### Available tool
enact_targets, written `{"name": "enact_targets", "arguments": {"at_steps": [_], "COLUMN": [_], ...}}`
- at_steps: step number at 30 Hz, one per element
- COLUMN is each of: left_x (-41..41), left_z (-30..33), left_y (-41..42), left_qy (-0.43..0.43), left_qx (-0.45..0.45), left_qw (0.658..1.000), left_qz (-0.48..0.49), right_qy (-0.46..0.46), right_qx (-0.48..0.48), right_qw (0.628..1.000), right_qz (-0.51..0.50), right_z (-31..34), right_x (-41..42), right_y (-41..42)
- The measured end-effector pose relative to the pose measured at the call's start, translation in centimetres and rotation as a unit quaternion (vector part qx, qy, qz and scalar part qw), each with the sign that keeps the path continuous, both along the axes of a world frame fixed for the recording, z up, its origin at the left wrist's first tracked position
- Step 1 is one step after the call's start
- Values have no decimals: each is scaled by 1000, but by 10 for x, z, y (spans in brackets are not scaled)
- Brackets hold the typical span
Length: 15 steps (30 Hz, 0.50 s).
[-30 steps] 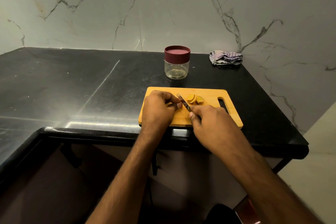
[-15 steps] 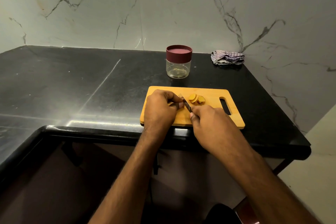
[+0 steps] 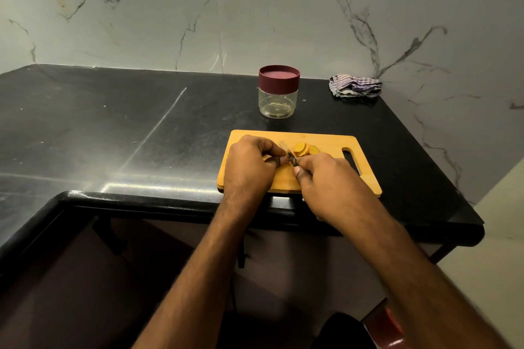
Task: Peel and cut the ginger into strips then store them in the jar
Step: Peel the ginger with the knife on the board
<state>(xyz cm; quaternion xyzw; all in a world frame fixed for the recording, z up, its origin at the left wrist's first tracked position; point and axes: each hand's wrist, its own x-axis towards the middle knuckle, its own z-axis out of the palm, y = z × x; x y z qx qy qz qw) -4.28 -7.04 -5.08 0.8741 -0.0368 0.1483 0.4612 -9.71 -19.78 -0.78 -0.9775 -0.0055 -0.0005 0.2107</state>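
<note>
Between both hands [image 3: 249, 167], ginger [image 3: 271, 161].

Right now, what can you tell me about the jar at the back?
The jar is small and round, with a clear see-through body that looks like glass or plastic and a wide dark red lid closed on top. It stands upright on the black counter, behind the wooden cutting board and left of a crumpled striped cloth. It looks empty apart from maybe a few tiny bits at the bottom, too small to tell. Nothing touches it but the counter; both hands are away from it.
</note>
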Motion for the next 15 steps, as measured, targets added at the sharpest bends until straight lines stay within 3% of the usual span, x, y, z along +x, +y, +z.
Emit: {"name": "enact_targets", "arguments": {"at_steps": [15], "left_x": [-1], "left_z": [-1], "left_y": [3], "left_qy": [-25], "left_qx": [23], "left_qw": [999], "left_qz": [6], "right_qy": [-28], "right_qx": [-35], "right_qw": [999], "right_qz": [8], "right_z": [-9], "right_x": [-6], "right_y": [7]}}
